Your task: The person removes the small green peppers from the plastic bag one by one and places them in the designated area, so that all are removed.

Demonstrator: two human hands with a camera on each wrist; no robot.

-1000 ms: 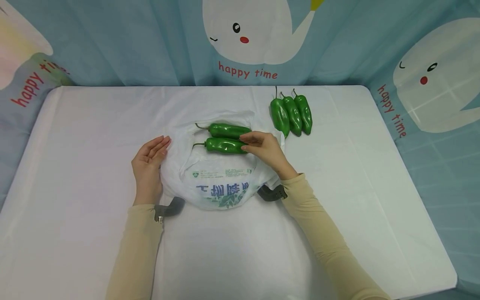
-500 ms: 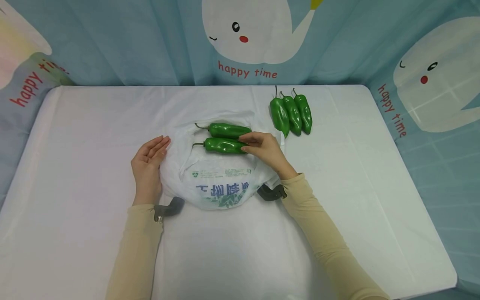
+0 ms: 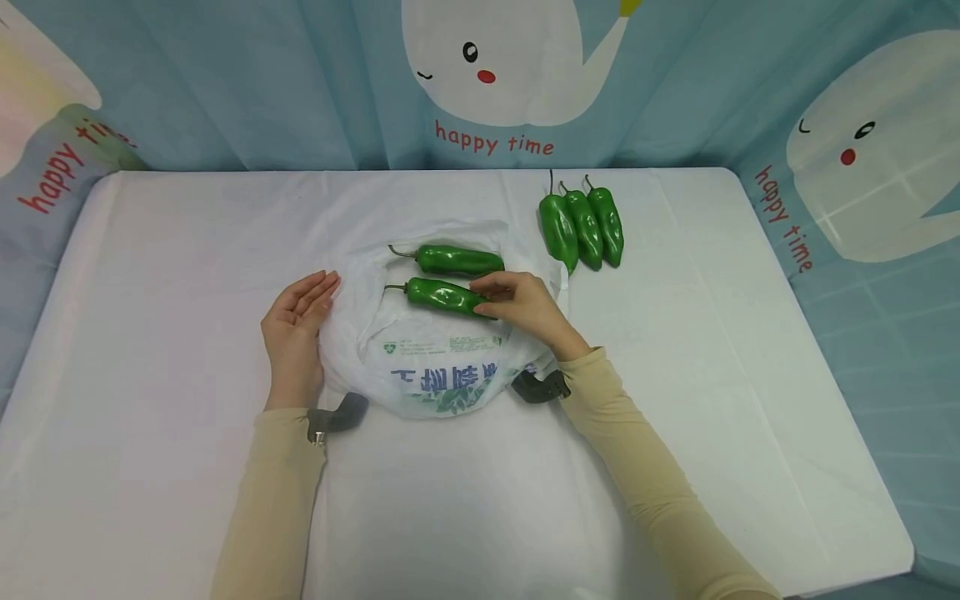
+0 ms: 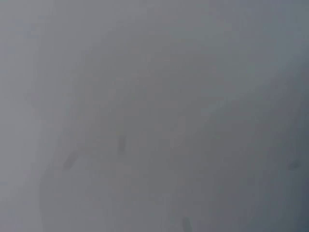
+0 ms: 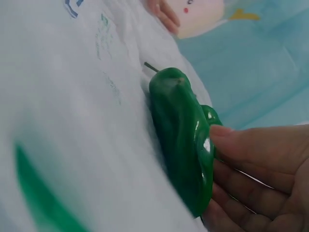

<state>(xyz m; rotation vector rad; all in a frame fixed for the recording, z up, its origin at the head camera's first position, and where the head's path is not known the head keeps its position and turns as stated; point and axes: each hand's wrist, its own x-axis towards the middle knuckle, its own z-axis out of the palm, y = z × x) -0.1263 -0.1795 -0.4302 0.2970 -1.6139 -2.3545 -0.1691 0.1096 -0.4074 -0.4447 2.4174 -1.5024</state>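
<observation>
Blue curtain (image 3: 360, 92) with whale prints and red "happy time" lettering hangs behind a white-covered table (image 3: 750, 400). The right hand (image 3: 528, 310) pinches the tip end of the nearer pepper (image 3: 442, 295) between thumb and fingers. The left hand (image 3: 295, 337) holds its fingers close together, gently bent, at the left edge of a printed white plastic bag (image 3: 412, 404). Within the bag's mouth lie that pepper and a farther pepper (image 3: 459, 260), side by side. Three more peppers (image 3: 584, 227) lie just beyond the bag's right side.
</observation>
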